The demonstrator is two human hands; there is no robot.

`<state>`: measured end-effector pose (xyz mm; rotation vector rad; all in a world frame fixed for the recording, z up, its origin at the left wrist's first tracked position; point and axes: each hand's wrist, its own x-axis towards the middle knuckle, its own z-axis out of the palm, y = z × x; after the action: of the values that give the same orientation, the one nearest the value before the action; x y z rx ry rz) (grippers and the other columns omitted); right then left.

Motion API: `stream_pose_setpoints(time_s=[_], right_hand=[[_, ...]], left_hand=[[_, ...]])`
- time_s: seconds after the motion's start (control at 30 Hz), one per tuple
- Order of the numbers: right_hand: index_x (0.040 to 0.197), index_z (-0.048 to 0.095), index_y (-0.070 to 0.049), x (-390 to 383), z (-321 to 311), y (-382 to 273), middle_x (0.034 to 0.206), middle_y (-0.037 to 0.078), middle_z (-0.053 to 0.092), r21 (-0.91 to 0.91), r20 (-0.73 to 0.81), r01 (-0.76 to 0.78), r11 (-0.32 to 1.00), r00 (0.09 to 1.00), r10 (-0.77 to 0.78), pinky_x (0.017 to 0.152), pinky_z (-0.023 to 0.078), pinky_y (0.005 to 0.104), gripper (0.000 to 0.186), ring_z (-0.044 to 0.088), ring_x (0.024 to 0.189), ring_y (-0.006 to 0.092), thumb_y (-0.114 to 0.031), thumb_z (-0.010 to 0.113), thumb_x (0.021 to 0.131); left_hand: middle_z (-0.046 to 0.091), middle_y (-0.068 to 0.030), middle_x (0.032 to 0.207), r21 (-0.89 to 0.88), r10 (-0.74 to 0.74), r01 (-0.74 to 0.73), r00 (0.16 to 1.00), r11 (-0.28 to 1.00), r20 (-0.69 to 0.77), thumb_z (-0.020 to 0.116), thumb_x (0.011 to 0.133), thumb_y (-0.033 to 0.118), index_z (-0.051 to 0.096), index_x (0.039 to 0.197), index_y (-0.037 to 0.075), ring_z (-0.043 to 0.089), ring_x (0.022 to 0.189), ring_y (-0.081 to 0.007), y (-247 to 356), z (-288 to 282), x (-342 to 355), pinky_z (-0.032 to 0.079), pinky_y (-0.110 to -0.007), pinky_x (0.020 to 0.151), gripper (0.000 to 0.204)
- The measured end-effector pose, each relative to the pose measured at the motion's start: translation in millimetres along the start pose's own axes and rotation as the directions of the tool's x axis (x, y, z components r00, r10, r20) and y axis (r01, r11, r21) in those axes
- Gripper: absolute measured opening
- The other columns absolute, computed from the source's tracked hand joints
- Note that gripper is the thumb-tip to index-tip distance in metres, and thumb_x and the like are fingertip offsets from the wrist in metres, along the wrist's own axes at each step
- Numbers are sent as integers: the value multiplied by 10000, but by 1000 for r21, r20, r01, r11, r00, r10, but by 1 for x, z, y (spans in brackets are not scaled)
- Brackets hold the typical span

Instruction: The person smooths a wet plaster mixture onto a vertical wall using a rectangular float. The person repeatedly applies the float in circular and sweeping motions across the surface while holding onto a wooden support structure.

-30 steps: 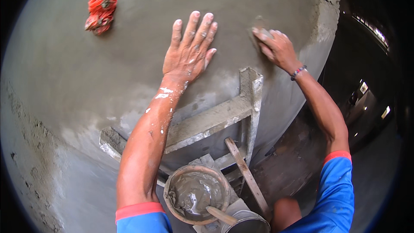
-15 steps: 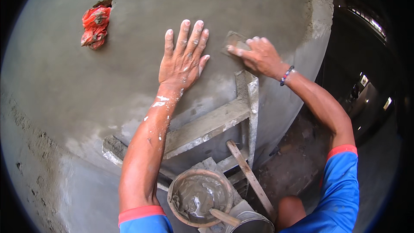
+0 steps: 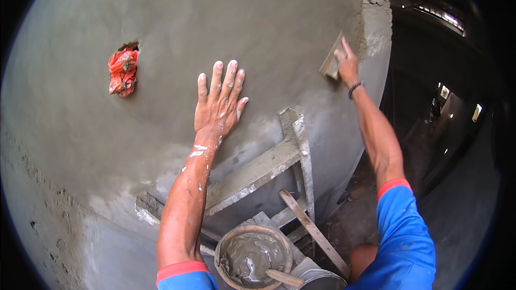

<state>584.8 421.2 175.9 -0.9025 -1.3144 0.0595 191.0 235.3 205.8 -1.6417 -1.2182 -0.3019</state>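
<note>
Fingers spread, my left hand (image 3: 219, 106) lies flat against the grey plastered wall (image 3: 258, 16), with pale smears on the fingers and forearm. My right hand (image 3: 348, 67) is closed around a small plastering float (image 3: 330, 60), whose flat blade is tilted against the wall near its rough right edge. To the left of my left hand, a crumpled red plastic bag (image 3: 123, 71) is stuffed into a hole in the wall. Below my hands, a round bowl (image 3: 221, 247) holds wet mortar (image 3: 255, 255), and a wooden handle (image 3: 284, 277) rests across its rim.
A cement-crusted wooden frame (image 3: 255, 169) stands against the wall below my hands. A wooden stick (image 3: 314, 231) leans beside the bowl, and part of a bucket (image 3: 322, 280) shows at the bottom. The wall's corner (image 3: 371, 16) is cracked; beyond it lies a dark space.
My right hand has swept the float up and right toward the wall's edge, and the blade has turned steeper. My left hand stays flat on the wall. The view has shifted.
</note>
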Motion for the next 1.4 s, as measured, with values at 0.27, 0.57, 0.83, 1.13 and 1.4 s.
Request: stream_pose_setpoints(time_s=[0.27,0.57,0.83,1.13,1.4], right_hand=[[1439,522,-230,-74,65,-137,1261,155,655,-106,367,529,842,808,-461,945,523,435,537,653,1075,336,-197,620,912],[1473,483,-87,-87,11,57,1422,179,567,93,-162,-320,943,930,331,1069,430,330,562,560,1285,251,-141,619,931],[1476,484,-147,-88,76,-104,1368,172,600,-64,129,153,986,981,-144,1017,482,386,552,608,1224,304,-215,611,943],[1438,533,-180,-3,10,-17,1323,212,607,-38,-120,-4,999,993,-1,971,507,416,518,629,1168,355,-252,630,935],[1440,528,-250,-10,85,-237,1219,166,670,-192,288,444,875,878,-382,905,532,470,510,651,1038,398,-260,591,934]], left_hand=[[102,-22,1684,4,-21,21,999,1000,34,455,988,536,282,1581,193,30,1551,-295,-16,0,-13,-34,-554,1223,706],[136,-14,1676,39,59,-56,996,998,-73,506,958,550,305,1571,217,67,1547,-278,-85,-60,41,72,-513,1241,726],[130,11,1675,52,11,-11,1000,999,-5,508,959,561,300,1572,250,56,1548,-267,-94,-54,23,58,-503,1248,718],[112,4,1679,4,17,-17,999,1000,-40,498,972,542,284,1577,225,40,1549,-277,-77,-59,42,47,-515,1246,716],[140,-22,1676,14,14,-14,999,1000,-35,528,961,511,318,1566,199,49,1548,-293,-91,-53,30,36,-525,1241,713]])
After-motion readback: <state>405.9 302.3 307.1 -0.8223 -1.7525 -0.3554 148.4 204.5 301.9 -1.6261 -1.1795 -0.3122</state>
